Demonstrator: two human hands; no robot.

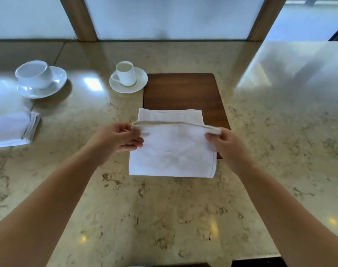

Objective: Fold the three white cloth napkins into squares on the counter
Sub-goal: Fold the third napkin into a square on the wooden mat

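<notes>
Both hands are working at the centre of the frame: the left hand (119, 138) is pinching the left end of a raised fold, thumb on top and fingers curled underneath, and the right hand (224, 144) is gripping the right end the same way, thumb tucked under the edge. Between them the white napkin (172, 155) is being held up along that folded edge, its lower part lying flat on the marble counter (164, 218) just below centre, with a stitched hem showing down its right side. Behind the raised fold, another white cloth layer (170, 115) is lying flat on the dark wooden board (183, 89); whether it is part of the same napkin or a separate one, I cannot tell. The board is sitting in the upper middle of the frame, its near end covered by cloth. Over at the left edge, a folded napkin (14, 129) is resting on the counter, well apart from the hands, its stacked layers showing along the right side. In the upper left, a wide white cup (34, 74) is sitting on a saucer (58, 81). Nearer the middle, a small white cup (125, 73) is standing on its own small saucer (140, 82), which is overlapping the board's upper left corner.
</notes>
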